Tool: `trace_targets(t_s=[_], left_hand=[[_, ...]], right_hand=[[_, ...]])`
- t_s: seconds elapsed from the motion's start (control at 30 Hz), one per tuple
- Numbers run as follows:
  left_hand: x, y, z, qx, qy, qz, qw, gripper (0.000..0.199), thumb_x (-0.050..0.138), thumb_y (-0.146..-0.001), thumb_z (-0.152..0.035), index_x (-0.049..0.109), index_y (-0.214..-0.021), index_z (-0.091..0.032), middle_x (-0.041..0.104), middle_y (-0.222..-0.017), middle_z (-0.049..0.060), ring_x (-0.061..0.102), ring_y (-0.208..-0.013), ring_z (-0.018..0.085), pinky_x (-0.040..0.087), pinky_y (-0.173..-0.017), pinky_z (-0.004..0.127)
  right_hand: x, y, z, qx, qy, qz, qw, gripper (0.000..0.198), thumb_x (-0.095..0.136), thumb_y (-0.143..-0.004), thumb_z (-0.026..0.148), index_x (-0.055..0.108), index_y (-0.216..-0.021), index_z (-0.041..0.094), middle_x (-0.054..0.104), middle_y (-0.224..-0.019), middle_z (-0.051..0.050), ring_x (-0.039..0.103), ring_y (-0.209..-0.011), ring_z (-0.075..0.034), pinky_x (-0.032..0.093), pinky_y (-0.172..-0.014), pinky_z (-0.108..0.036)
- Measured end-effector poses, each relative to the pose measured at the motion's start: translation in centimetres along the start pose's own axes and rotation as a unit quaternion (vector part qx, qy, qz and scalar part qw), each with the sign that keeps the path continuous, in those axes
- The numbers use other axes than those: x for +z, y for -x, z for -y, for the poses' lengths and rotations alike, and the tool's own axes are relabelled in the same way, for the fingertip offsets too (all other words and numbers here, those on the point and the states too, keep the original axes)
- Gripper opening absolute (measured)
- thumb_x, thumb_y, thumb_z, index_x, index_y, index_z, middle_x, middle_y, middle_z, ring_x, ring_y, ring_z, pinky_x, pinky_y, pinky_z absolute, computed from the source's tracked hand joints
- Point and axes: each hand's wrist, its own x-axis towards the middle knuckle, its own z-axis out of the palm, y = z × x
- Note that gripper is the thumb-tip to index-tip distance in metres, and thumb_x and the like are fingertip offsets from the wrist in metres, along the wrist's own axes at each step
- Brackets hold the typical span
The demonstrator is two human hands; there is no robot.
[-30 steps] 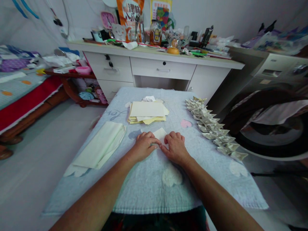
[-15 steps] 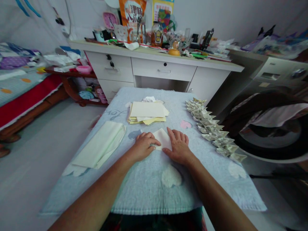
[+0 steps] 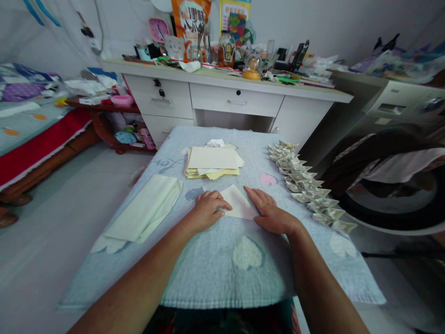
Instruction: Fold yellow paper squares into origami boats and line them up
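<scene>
A small folded sheet of cream paper [image 3: 239, 203] lies flat on the cloth, its peak pointing away from me. My left hand [image 3: 210, 209] rests over its left part, fingers pressing it down with the thumb underneath on the cloth side. My right hand [image 3: 271, 212] lies flat at the paper's right corner, fingers stretched out and the thumb touching its edge. Beyond them sits a stack of cream and yellow paper [image 3: 213, 158]. Left of my hands is a larger folded pale sheet [image 3: 144, 208]. Rows of folded paper pieces [image 3: 306, 185] with pointed ends stand on the right.
A pale blue cloth with heart patterns [image 3: 208, 273] covers the table. Crumpled white tissue [image 3: 215, 143] lies behind the stack. A cluttered white desk [image 3: 239, 99] stands beyond, a washing machine [image 3: 392, 104] at the right and a bed [image 3: 38, 139] at the left.
My right hand has slid to the right along the paper, turning more sideways and uncovering its right part. My left hand has stayed in place.
</scene>
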Motion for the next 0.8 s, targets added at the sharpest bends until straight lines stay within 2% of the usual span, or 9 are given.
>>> trace_targets(t_s=[0.07, 0.13, 0.23, 0.33, 0.5, 0.63, 0.7, 0.8], left_hand=[[0.0, 0.0, 0.0, 0.003, 0.004, 0.000, 1.000, 0.030, 0.055, -0.080, -0.018, 0.073, -0.101, -0.030, 0.058, -0.100, 0.004, 0.047, -0.104, 0.025, 0.032, -0.094, 0.042], [0.0, 0.1, 0.0, 0.008, 0.007, -0.002, 1.000, 0.030, 0.055, -0.080, -0.018, 0.072, -0.101, -0.030, 0.058, -0.100, 0.004, 0.047, -0.104, 0.025, 0.032, -0.094, 0.042], [0.1, 0.1, 0.0, 0.011, 0.015, -0.012, 1.000, 0.029, 0.055, -0.078, -0.016, 0.072, -0.099, -0.028, 0.059, -0.100, 0.004, 0.049, -0.104, 0.025, 0.033, -0.095, 0.043], [0.3, 0.1, 0.1, 0.009, 0.022, -0.052, 0.998, 0.032, 0.058, -0.072, -0.013, 0.068, -0.101, -0.024, 0.059, -0.103, 0.004, 0.050, -0.104, 0.025, 0.036, -0.096, 0.042], [1.0, 0.1, 0.6, 0.019, 0.029, -0.129, 0.991, 0.059, 0.063, -0.064, -0.011, 0.053, -0.121, -0.021, 0.048, -0.118, 0.007, 0.045, -0.116, 0.026, 0.036, -0.104, 0.043], [1.3, 0.1, 1.0, 0.040, 0.042, -0.142, 0.988, 0.073, 0.064, -0.065, -0.013, 0.041, -0.134, -0.023, 0.041, -0.128, 0.009, 0.039, -0.125, 0.027, 0.031, -0.110, 0.044], [1.3, 0.2, 1.0, 0.042, 0.054, -0.144, 0.987, 0.079, 0.065, -0.066, -0.014, 0.035, -0.138, -0.022, 0.038, -0.132, 0.010, 0.037, -0.128, 0.028, 0.030, -0.111, 0.045], [1.3, 0.1, 0.9, 0.044, 0.093, -0.157, 0.982, 0.090, 0.067, -0.065, -0.014, 0.024, -0.144, -0.023, 0.035, -0.138, 0.012, 0.037, -0.129, 0.028, 0.032, -0.110, 0.047]], right_hand=[[0.0, -0.1, -0.5, -0.024, -0.030, -0.028, 0.999, 0.093, 0.051, -0.068, 0.012, 0.013, -0.152, 0.024, 0.028, -0.150, -0.011, 0.022, -0.140, -0.028, 0.016, -0.113, -0.051], [0.2, -0.6, -0.6, -0.028, -0.060, -0.075, 0.995, 0.083, 0.053, -0.072, 0.017, 0.022, -0.149, 0.024, 0.033, -0.147, -0.011, 0.029, -0.136, -0.027, 0.022, -0.111, -0.049], [1.1, -1.6, 0.0, 0.032, -0.041, -0.165, 0.985, 0.055, 0.053, -0.083, 0.034, 0.045, -0.136, 0.021, 0.044, -0.138, -0.012, 0.036, -0.129, -0.028, 0.027, -0.107, -0.049], [2.1, -2.5, 0.9, 0.073, 0.020, -0.194, 0.978, 0.044, 0.059, -0.082, 0.043, 0.058, -0.119, 0.018, 0.049, -0.131, -0.013, 0.039, -0.122, -0.031, 0.028, -0.103, -0.050], [2.7, -3.1, 1.9, 0.080, 0.024, -0.209, 0.974, 0.033, 0.067, -0.074, 0.034, 0.059, -0.103, 0.020, 0.054, -0.121, -0.010, 0.043, -0.114, -0.029, 0.032, -0.096, -0.045], [2.5, -3.0, 2.3, 0.073, -0.024, -0.209, 0.975, 0.025, 0.066, -0.074, 0.027, 0.055, -0.096, 0.020, 0.060, -0.100, -0.005, 0.050, -0.101, -0.024, 0.035, -0.090, -0.041], [2.4, -3.0, 2.4, 0.068, -0.068, -0.210, 0.973, 0.027, 0.064, -0.073, 0.023, 0.053, -0.098, 0.020, 0.061, -0.091, -0.002, 0.053, -0.091, -0.021, 0.037, -0.087, -0.039], [2.5, -3.1, 2.2, 0.051, -0.152, -0.211, 0.964, 0.046, 0.061, -0.073, 0.018, 0.048, -0.116, 0.020, 0.059, -0.082, 0.002, 0.056, -0.079, -0.016, 0.041, -0.081, -0.034]])
